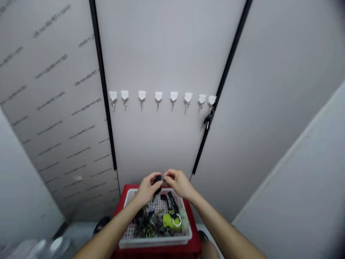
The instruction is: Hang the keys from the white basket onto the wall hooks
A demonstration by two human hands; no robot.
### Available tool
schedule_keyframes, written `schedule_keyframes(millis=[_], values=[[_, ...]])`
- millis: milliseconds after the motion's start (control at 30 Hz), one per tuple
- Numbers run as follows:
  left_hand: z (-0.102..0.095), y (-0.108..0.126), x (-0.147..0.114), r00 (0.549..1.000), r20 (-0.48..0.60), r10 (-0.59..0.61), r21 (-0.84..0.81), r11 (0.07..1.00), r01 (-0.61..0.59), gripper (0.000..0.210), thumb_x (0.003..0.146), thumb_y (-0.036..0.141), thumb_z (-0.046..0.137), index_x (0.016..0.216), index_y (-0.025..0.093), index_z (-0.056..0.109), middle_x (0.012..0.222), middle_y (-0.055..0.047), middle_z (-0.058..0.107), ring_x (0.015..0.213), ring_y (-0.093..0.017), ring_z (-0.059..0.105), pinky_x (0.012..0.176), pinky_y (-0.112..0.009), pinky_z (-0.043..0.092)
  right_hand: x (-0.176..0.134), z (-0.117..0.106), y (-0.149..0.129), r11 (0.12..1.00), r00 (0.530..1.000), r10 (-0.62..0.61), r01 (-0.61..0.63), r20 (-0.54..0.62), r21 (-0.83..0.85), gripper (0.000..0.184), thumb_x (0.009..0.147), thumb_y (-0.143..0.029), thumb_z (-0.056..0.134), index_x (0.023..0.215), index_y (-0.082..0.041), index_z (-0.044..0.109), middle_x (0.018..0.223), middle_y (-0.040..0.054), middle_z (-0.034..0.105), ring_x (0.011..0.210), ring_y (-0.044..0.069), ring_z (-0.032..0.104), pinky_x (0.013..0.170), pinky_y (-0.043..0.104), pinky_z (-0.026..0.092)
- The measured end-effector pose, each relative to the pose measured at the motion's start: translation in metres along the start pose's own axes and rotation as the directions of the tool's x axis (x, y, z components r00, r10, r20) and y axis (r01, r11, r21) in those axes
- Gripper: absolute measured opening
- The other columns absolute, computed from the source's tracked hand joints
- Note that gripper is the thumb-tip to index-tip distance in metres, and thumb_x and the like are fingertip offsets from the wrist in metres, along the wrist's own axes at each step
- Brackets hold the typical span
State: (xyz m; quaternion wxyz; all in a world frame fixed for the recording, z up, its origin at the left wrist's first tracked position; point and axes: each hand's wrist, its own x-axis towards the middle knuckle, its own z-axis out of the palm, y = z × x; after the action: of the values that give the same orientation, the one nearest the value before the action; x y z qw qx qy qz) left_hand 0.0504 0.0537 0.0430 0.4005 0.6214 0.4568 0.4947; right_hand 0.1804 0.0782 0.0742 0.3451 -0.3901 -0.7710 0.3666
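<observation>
My left hand (150, 187) is closed on a small black key fob (157, 187) above the front of the wall. My right hand (176, 181) pinches what looks like a thin metal key ring (162, 176) joined to the fob. Both hands are over the far edge of a white perforated basket (156, 242). Inside it lies a jumble of keys (151, 219), with a yellow-green tag (169, 221), a white ring (177, 220) and black straps (172, 203). The pile is too blurred to sort piece by piece.
A row of white hooks (159, 96) is fixed to the grey wall, with keys hanging on them. A black key bunch (208, 120) hangs at the right end. The basket stands on a red stool (194, 230). Clear containers (58, 246) are at lower left.
</observation>
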Motion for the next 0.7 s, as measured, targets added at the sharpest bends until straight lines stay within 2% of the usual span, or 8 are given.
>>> schedule_keyframes(millis=[133,200,267,367,467,600,700], values=[[0.022,0.045,0.034,0.992,-0.037,0.119,-0.147,0.981,-0.123,0.029,0.063,0.015,0.042,0.092,0.014,0.037,0.086,-0.005,0.054,0.079,-0.011,0.051,0.073,-0.025,0.040,0.014,-0.045,-0.023,0.979,0.976,0.062,-0.019,-0.208,0.201,0.013,0.062,-0.026,0.044,0.058,-0.014,0.047,0.041,-0.0053,0.045,0.038,0.005,0.042,0.043,0.019,0.037],[0.033,0.069,0.051,0.977,-0.056,0.204,-0.182,0.961,-0.211,0.031,0.062,0.012,0.043,0.091,0.015,0.034,0.082,-0.004,0.054,0.075,-0.009,0.052,0.070,-0.024,0.041,0.023,-0.069,-0.038,0.961,0.947,0.057,0.033,-0.317,0.274,0.013,0.060,-0.026,0.046,0.058,-0.013,0.047,0.042,-0.0054,0.047,0.038,0.005,0.043,0.044,0.019,0.039],[0.041,0.091,0.068,0.947,-0.079,0.312,-0.134,0.938,-0.320,0.030,0.060,0.010,0.044,0.089,0.016,0.036,0.084,-0.003,0.053,0.078,-0.009,0.051,0.070,-0.023,0.040,0.032,-0.091,-0.054,0.949,0.905,0.035,0.102,-0.425,0.297,0.011,0.057,-0.025,0.049,0.057,-0.013,0.047,0.042,-0.0053,0.047,0.038,0.005,0.045,0.043,0.019,0.040],[0.049,0.120,0.093,0.896,-0.088,0.436,0.017,0.900,-0.436,0.031,0.060,0.010,0.044,0.089,0.017,0.039,0.092,-0.004,0.051,0.087,-0.012,0.047,0.069,-0.022,0.040,0.049,-0.121,-0.075,0.948,0.830,-0.006,0.183,-0.558,0.262,0.008,0.056,-0.021,0.050,0.056,-0.013,0.047,0.041,-0.0052,0.047,0.038,0.006,0.046,0.042,0.019,0.042],[0.052,0.144,0.114,0.867,-0.092,0.489,0.161,0.867,-0.472,0.037,0.060,0.011,0.044,0.096,0.018,0.039,0.100,-0.005,0.048,0.092,-0.014,0.044,0.070,-0.024,0.040,0.067,-0.146,-0.090,0.962,0.753,-0.056,0.217,-0.655,0.168,0.004,0.056,-0.018,0.048,0.057,-0.014,0.047,0.041,-0.0049,0.047,0.038,0.006,0.046,0.041,0.019,0.043],[0.056,0.166,0.133,0.868,-0.088,0.489,0.326,0.837,-0.439,0.040,0.060,0.012,0.044,0.100,0.016,0.041,0.100,-0.007,0.048,0.089,-0.015,0.046,0.077,-0.028,0.037,0.087,-0.167,-0.097,0.987,0.660,-0.099,0.162,-0.744,0.013,0.001,0.056,-0.013,0.046,0.056,-0.015,0.047,0.041,-0.0051,0.046,0.038,0.007,0.047,0.040,0.020,0.043],[0.059,0.170,0.140,0.879,-0.074,0.471,0.377,0.829,-0.413,0.042,0.060,0.012,0.044,0.102,0.014,0.041,0.100,-0.008,0.047,0.088,-0.016,0.046,0.079,-0.029,0.035,0.098,-0.175,-0.096,0.992,0.645,-0.123,0.079,-0.754,-0.095,0.005,0.057,-0.011,0.044,0.056,-0.014,0.048,0.042,-0.0042,0.047,0.039,0.007,0.047,0.041,0.020,0.042]])
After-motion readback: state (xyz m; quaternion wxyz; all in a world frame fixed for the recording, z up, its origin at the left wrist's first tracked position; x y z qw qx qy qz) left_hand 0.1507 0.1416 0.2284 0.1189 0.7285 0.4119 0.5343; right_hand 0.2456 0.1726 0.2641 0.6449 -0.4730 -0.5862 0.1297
